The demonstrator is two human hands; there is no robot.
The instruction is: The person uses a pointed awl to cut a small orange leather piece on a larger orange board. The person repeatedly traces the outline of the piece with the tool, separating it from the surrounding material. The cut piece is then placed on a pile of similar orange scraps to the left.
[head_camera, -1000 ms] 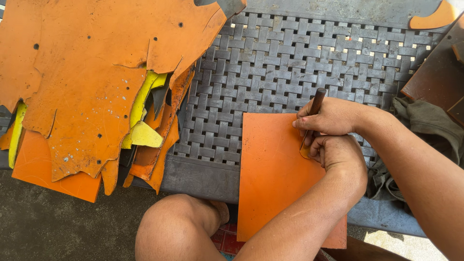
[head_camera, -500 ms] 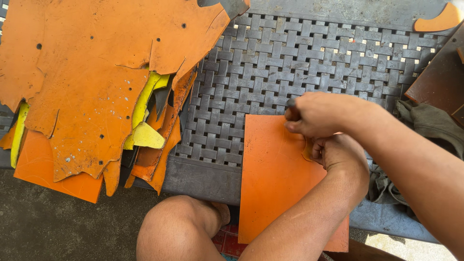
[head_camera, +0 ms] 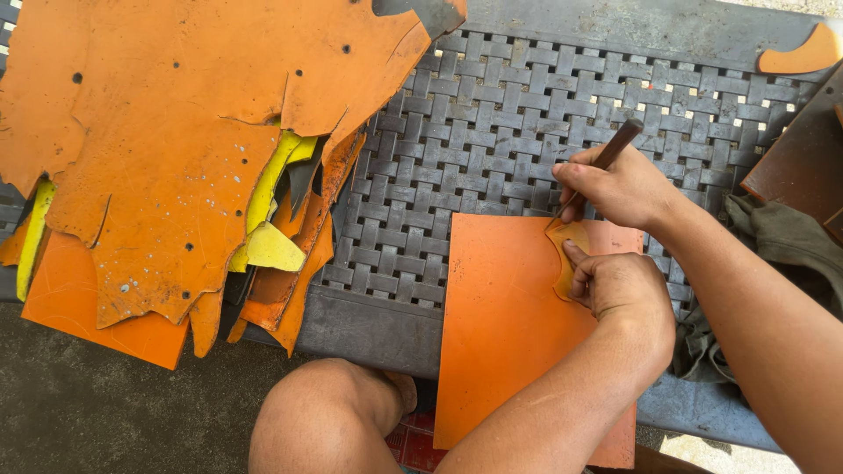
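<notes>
On the woven tabletop, an orange sheet is laid flat. A small template is pressed onto it by the left hand, fingers closed down. A tool is gripped by the right hand. Tracing appears underway; steady template pressure is required next. Scrap hides are stacked left.

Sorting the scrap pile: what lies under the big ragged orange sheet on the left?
Under the ragged orange sheet, yellow pieces, smaller orange offcuts and a flat orange sheet stick out. Whatever lies beneath its middle is covered.
</notes>
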